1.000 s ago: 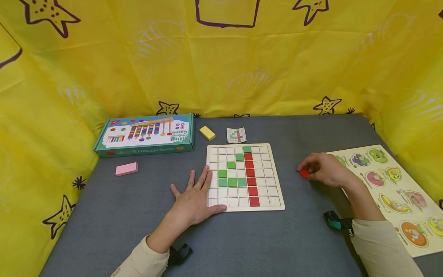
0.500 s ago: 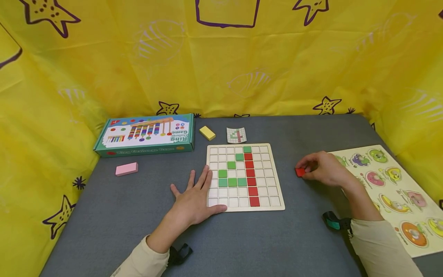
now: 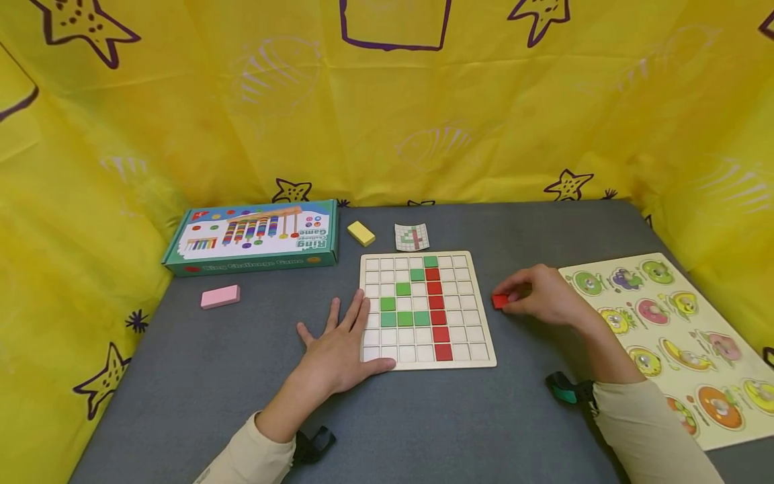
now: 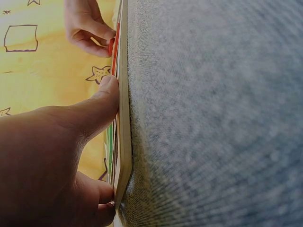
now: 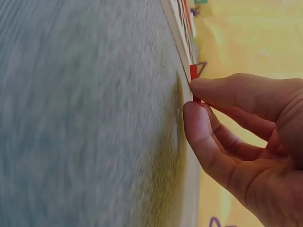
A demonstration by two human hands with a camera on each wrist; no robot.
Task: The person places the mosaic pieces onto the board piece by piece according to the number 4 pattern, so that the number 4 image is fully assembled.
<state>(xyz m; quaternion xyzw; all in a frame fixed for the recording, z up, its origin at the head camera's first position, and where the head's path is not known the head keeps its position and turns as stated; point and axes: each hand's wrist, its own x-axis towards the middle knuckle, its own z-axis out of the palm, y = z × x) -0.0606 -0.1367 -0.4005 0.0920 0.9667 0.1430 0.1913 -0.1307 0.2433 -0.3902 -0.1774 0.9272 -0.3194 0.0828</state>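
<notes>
A square grid board (image 3: 476,334) lies flat on the grey table, a column of red tiles and several green tiles set in its cells. My left hand (image 3: 335,349) rests at its left front corner, fingers spread along the left edge and the thumb on the front edge. In the left wrist view that thumb (image 4: 102,101) presses on the board's rim. To the right of the board, my right hand (image 3: 541,296) pinches a red square tile (image 3: 499,302) between thumb and fingers. The right wrist view shows this tile (image 5: 193,72) edge-on, near the board's edge.
Behind the board lies a small pattern card (image 3: 412,237), with a yellow block (image 3: 361,233) to its left. A ring game box (image 3: 254,235) and a pink block (image 3: 220,297) are at the left. A fruit puzzle board (image 3: 662,323) lies on the right, partly under the right forearm.
My right hand has carried the red tile leftward, away from the fruit puzzle board and close to the grid board's right edge. The left hand has stayed in place.
</notes>
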